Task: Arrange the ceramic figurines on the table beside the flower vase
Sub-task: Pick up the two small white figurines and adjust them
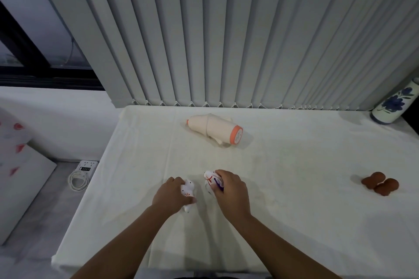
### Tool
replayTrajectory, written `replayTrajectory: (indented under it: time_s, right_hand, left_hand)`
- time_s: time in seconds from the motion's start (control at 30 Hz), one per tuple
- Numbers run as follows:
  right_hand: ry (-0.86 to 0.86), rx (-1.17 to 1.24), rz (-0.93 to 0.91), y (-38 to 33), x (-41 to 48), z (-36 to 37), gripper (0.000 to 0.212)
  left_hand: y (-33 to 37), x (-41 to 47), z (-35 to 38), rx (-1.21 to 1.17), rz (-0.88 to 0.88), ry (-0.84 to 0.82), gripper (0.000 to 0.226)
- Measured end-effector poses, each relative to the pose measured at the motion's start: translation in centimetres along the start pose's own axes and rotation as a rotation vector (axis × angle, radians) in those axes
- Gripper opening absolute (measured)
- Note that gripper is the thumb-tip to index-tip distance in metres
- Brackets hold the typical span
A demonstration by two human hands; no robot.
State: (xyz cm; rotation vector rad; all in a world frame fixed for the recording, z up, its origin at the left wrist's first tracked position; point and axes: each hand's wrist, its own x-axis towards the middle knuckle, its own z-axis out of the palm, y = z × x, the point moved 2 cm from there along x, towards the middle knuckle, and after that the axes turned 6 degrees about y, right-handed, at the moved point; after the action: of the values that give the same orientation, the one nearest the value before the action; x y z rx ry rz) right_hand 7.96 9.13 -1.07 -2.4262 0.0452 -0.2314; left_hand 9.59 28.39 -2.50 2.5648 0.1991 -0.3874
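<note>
Early stage — both white figurines sit low in the centre of the frame, on the white-covered desk (294, 222), well apart from the flower vase (393, 106) at the far right edge. Left hand (169, 195) is wrapped around the small figurine with orange dots (188, 190); right hand (230, 190) is grasping the figurine with red and purple marks (209, 180), both apparently touching or just above the cloth — lift-off cannot be told. Nothing stands beside the vase yet; two brown pieces (381, 183) at right, possibly figurines too, lie untouched, and the orange-capped bottle (214, 129) lies on its side at centre.
</note>
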Motion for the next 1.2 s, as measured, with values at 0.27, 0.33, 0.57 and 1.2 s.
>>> replayTrajectory:
  time_s: [0.27,0.33,0.57,1.2]
  right_hand:
    - [-0.012,0.111,-0.003,1.3,0.4,-1.6,0.019]
    - [-0.024,0.129,0.038,2.4,0.7,-2.5,0.019]
    - [-0.037,0.157,0.139,7.6,2.5,-8.7,0.019]
    - [0.013,0.019,0.258,22.9,4.9,-25.8,0.007]
  left_hand:
    - [0.5,0.0,0.1,-0.004,-0.058,0.027,0.052]
    - [1.2,0.1,0.4,-0.024,-0.044,0.037,0.052]
    - [7.8,1.0,2.7,-0.188,0.082,0.052,0.042]
    - [29.7,1.6,15.1,-0.462,0.226,-0.008,0.036]
